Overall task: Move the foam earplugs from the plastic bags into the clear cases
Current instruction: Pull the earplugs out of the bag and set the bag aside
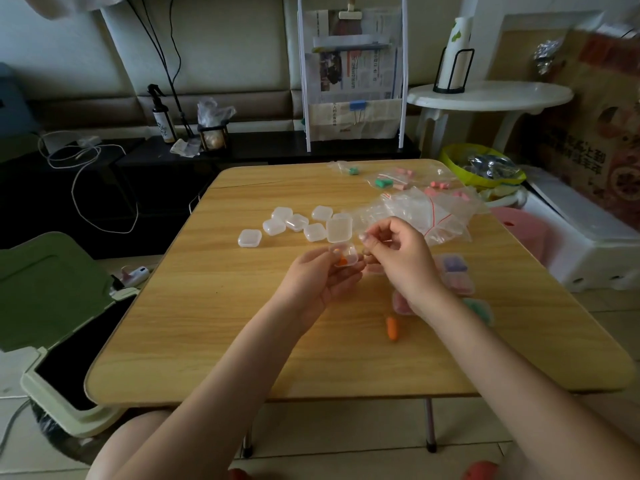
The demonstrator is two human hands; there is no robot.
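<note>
My left hand (320,278) holds an open clear case (341,242) above the wooden table (207,323); its lid stands up and an orange earplug (343,261) lies in the base. My right hand (398,252) hovers just right of the case with fingers curled; whether it pinches anything I cannot tell. Another orange earplug (392,329) lies loose on the table under my right wrist. Several closed empty cases (294,223) sit behind. Filled cases (455,275) with purple, pink and green plugs lie at the right. Empty plastic bags (426,211) pile up behind my right hand.
Small bags with green and pink earplugs (388,181) lie at the table's far right corner. A green-lidded open bin (55,306) stands left of the table. A yellow-green bowl (481,168) and a pink stool (519,230) are at the right.
</note>
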